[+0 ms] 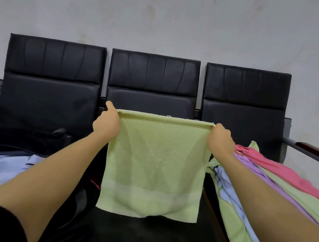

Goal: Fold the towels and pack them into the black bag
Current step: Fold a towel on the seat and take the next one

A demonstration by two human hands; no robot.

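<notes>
At frame centre, 1 green towel [153, 166] is pinched by left hand [107, 124] and right hand [221, 140], half-folded; unfolded towels [266, 184] at right remain, the black bag [13, 140] at lower left partly filled.

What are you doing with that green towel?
A person is holding up a light green towel by its top corners, the left hand pinching one and the right hand the other, so it hangs over the middle black chair seat. On the left sits an open black bag with some cloth already inside. On the right lies a pile of more towels, pink, purple, blue and green, waiting to be folded.
</notes>
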